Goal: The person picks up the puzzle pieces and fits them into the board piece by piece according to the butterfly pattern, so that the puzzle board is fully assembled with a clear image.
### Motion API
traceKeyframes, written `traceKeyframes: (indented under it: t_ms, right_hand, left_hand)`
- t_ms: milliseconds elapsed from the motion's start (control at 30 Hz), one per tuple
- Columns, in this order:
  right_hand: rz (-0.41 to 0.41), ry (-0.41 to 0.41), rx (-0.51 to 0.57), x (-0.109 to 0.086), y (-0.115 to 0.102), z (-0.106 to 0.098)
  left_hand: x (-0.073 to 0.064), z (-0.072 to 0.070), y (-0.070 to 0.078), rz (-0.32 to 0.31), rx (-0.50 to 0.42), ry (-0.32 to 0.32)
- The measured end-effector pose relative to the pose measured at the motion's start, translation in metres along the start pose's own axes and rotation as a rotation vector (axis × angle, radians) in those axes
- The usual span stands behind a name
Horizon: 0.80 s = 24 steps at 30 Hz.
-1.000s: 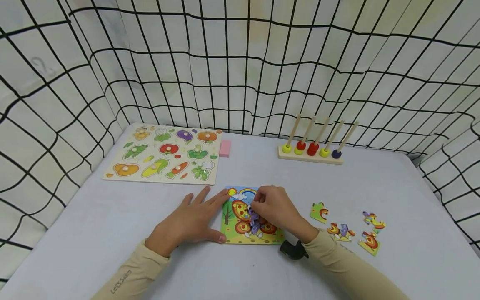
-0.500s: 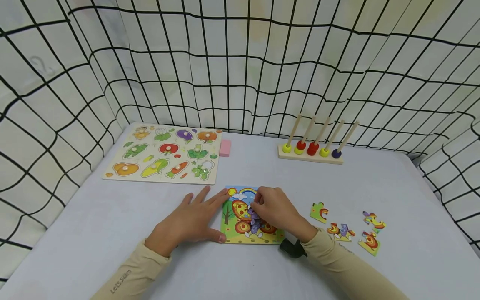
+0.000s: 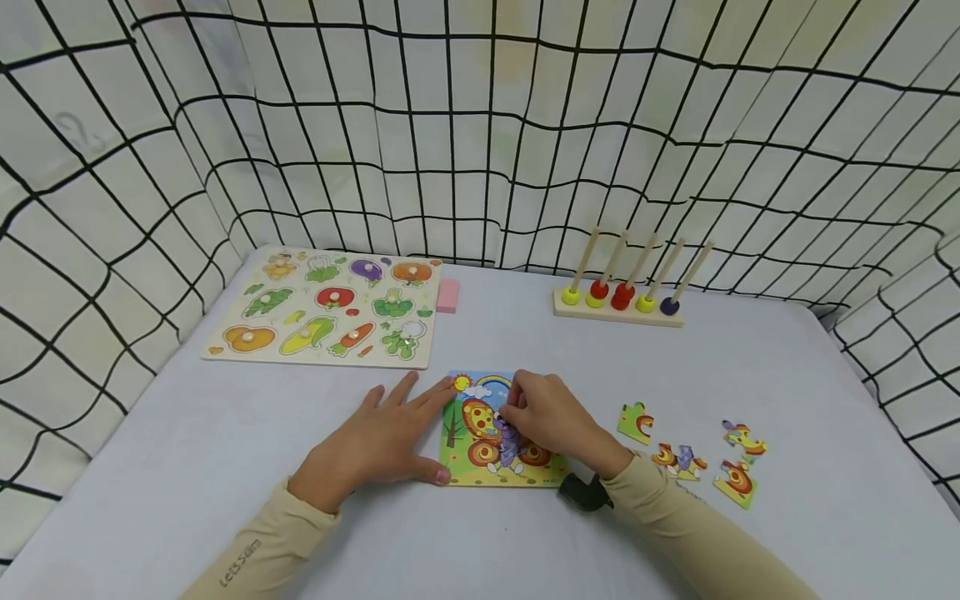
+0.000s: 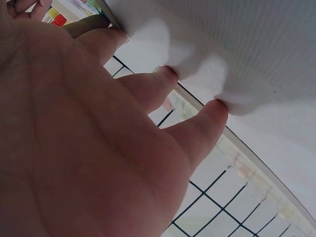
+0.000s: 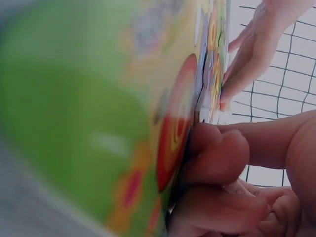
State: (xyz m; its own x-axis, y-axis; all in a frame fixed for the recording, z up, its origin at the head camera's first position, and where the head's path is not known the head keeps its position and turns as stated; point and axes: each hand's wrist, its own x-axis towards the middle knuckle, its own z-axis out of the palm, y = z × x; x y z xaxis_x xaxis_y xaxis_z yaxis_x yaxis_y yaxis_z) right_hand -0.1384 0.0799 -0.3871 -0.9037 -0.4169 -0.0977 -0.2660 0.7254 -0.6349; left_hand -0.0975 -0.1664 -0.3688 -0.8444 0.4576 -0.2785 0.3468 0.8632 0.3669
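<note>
A square butterfly picture puzzle board (image 3: 465, 462) lies on the table between the hands. My left hand (image 3: 367, 446) is spread flat, its fingers and thumb touching the board's left edge; in the left wrist view this hand (image 4: 98, 128) has its fingertips on the white table. My right hand (image 3: 558, 421) is curled over the board's upper right part, thumb and index finger together, pinching at a puzzle piece mostly hidden beneath it. In the right wrist view the right hand's fingers (image 5: 217, 158) bend against the printed surface. Several loose puzzle pieces (image 3: 678, 461) lie right of the hand.
A vegetable peg puzzle (image 3: 322, 308) lies at the back left, with a pink block (image 3: 447, 296) at its right edge. A wooden bead stacker (image 3: 618, 312) stands at the back right. Black netting (image 3: 487, 167) surrounds the table's back and sides.
The whole head view shifts very slightly left. Both hands keep nearly the same place on the board, and the loose pieces stay where they were.
</note>
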Motion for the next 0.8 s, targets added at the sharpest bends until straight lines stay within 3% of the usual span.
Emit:
traceKeyframes:
  t_ms: [400,800]
  right_hand:
    - [-0.023,0.057,0.130,-0.018,0.017,-0.022]
    - [-0.038,0.096,0.207,-0.051,0.038,-0.049]
  left_hand:
    - [0.001,-0.001,-0.001,-0.004,0.006,-0.010]
    - [0.003,0.001,-0.002,-0.011,-0.002,-0.019]
